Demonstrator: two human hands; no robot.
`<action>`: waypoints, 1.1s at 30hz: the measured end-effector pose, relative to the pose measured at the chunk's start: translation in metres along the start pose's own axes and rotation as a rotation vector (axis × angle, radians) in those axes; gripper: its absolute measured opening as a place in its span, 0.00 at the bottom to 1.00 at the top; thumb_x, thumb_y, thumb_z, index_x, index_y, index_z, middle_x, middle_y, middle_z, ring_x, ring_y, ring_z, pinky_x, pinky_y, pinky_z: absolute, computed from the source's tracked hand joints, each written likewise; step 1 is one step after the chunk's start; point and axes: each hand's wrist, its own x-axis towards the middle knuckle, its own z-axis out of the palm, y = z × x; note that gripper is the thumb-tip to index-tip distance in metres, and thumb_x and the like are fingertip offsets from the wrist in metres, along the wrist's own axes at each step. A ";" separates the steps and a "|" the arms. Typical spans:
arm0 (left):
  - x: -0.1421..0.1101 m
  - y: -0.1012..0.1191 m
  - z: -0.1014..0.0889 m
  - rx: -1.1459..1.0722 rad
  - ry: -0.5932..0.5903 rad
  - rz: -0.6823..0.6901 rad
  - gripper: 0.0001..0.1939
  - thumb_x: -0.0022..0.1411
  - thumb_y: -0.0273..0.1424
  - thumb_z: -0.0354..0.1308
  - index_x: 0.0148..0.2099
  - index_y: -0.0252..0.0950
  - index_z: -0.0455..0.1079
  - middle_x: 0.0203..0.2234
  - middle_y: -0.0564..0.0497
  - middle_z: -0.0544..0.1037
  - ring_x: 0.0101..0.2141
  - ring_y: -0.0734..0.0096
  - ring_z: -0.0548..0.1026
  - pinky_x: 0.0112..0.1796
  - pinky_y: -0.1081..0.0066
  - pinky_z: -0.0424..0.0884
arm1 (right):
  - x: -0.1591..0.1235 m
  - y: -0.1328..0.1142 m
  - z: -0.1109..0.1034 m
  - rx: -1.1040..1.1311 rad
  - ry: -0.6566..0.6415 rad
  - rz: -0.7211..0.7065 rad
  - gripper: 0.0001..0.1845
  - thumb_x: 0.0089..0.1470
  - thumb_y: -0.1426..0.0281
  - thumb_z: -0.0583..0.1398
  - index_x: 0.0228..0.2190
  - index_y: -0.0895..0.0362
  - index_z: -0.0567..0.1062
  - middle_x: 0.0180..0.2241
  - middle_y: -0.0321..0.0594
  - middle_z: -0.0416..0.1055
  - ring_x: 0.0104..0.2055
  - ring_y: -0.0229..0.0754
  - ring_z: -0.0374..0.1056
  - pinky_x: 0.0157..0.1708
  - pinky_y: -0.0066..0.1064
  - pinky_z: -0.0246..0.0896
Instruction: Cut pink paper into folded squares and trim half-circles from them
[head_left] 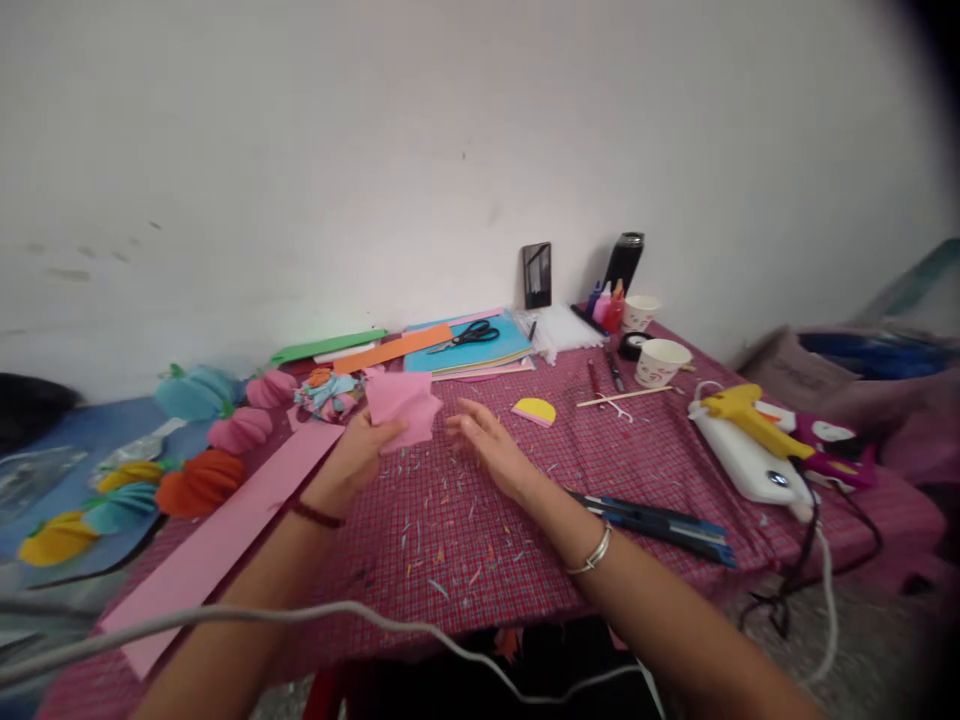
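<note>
My left hand (pixel 361 450) pinches a piece of pink paper (pixel 405 405) with uneven edges, held above the table. To the right of it, my right hand (pixel 484 440) is apart from the paper, fingers extended and nothing in them. Beyond my right hand lies a yellow half-round paper piece (pixel 534 410) with a pink edge. A long pink paper strip (pixel 225 545) stretches along the left under my left forearm. Small paper scraps (pixel 442 540) are scattered on the checked tablecloth (pixel 525 600) below my hands.
Paper pumpkins (pixel 201 482) in several colours stand at left. Scissors (pixel 469 335) rest on coloured sheets (pixel 457 350) at the back. On the right are a blue-black long tool (pixel 660 525), a paper cup (pixel 661 362) and a yellow glue gun (pixel 750 415). A white cable (pixel 352 608) crosses in front.
</note>
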 end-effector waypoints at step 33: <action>-0.003 -0.029 -0.016 -0.223 0.165 -0.160 0.18 0.38 0.24 0.66 0.36 0.33 0.69 0.27 0.54 0.74 0.20 0.76 0.69 0.15 0.80 0.59 | 0.027 0.013 -0.031 0.231 0.312 0.149 0.04 0.51 0.69 0.62 0.29 0.57 0.75 0.24 0.34 0.76 0.25 0.37 0.69 0.28 0.28 0.64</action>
